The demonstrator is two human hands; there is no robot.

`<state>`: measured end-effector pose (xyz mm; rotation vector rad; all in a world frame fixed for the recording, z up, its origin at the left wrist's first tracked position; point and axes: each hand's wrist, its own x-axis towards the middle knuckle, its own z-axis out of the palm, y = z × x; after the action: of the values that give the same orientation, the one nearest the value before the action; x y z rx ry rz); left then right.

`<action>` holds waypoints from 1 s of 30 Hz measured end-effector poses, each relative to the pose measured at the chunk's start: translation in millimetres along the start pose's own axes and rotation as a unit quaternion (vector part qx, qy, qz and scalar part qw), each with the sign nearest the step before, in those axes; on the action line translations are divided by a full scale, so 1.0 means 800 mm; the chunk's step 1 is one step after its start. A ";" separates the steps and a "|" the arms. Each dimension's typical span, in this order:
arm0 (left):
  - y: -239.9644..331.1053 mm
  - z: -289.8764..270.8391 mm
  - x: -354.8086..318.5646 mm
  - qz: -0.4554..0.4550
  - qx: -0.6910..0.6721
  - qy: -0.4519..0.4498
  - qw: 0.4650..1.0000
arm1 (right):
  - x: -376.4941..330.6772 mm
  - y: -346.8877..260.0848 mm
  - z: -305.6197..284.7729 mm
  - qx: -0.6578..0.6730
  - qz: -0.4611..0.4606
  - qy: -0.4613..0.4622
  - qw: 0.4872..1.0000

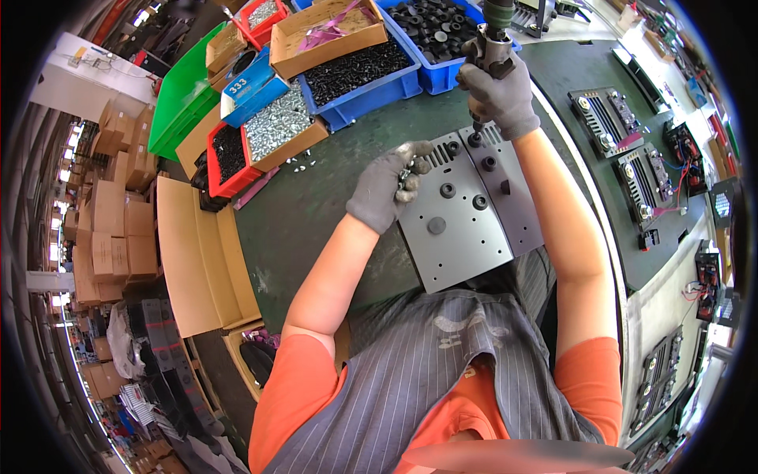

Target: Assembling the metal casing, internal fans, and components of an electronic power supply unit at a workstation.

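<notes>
Nearest was the striped apron, and just beyond it the grey metal panel lay flat on the dark green bench, with a darker panel along its right side; whether the two were joined could not be told. A flat black disc and several round black feet sat on this metalwork. The gloved left hand was at the grey panel's upper left edge, its fingers curled narrow around small shiny bits — screws, most likely. The gloved right hand was closed around a power driver, its bit pointing down at a foot near the panels' far edge; whether it touched could not be made out. The step in hand looked to be fastening the feet, and the next move called for a straight driver, steady pressure and a foot that did not slip. Farther off stood a red tray of black screws, a carton of silver ones, a blue bin of black screws and another blue bin of black round parts. To the right, metal units lay on a dark board; stacked boxes stood far left.
</notes>
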<state>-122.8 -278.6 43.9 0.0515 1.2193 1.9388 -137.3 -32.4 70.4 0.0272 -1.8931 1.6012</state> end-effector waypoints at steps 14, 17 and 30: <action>-0.048 0.029 -0.020 -0.097 -0.285 -0.114 0.947 | -0.102 -0.125 -0.042 0.405 -0.121 -0.016 0.906; -0.054 0.041 -0.019 -0.101 -0.286 -0.165 0.939 | -0.123 -0.133 -0.051 0.405 -0.124 0.011 0.906; -0.079 0.078 -0.003 -0.176 -0.335 -0.176 0.908 | -0.151 -0.123 -0.096 0.396 -0.175 -0.010 0.901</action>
<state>-55.2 -222.7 29.2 -0.1604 0.2610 1.8212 33.5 -35.1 101.5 0.6886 -1.0436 1.9823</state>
